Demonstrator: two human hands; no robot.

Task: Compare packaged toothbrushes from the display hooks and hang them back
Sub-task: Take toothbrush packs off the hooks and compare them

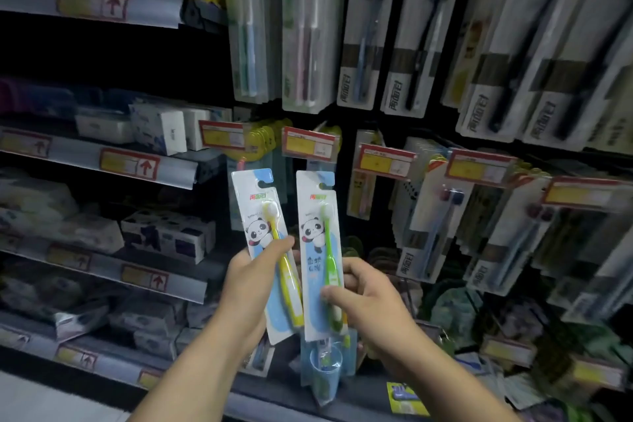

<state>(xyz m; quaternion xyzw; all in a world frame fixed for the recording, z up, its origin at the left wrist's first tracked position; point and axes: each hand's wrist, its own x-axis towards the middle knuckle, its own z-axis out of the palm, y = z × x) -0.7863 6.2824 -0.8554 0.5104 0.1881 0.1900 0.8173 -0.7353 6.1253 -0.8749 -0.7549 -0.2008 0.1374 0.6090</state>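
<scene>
Two panda-print toothbrush packs are held side by side in front of the display. My left hand (255, 271) grips the pack with the yellow toothbrush (260, 216), thumb across its front, tilted slightly left. My right hand (363, 295) pinches the pack with the green toothbrush (318, 216) near its lower half, upright. Both packs have a hang hole at the top. Behind them hang more packs under red-and-yellow price tags (308, 144).
Rows of packaged toothbrushes (421, 38) hang on hooks across the upper and right display. Shelves (102, 161) with boxed goods and price labels run along the left. A pack with a small blue cup (323, 367) hangs below my hands.
</scene>
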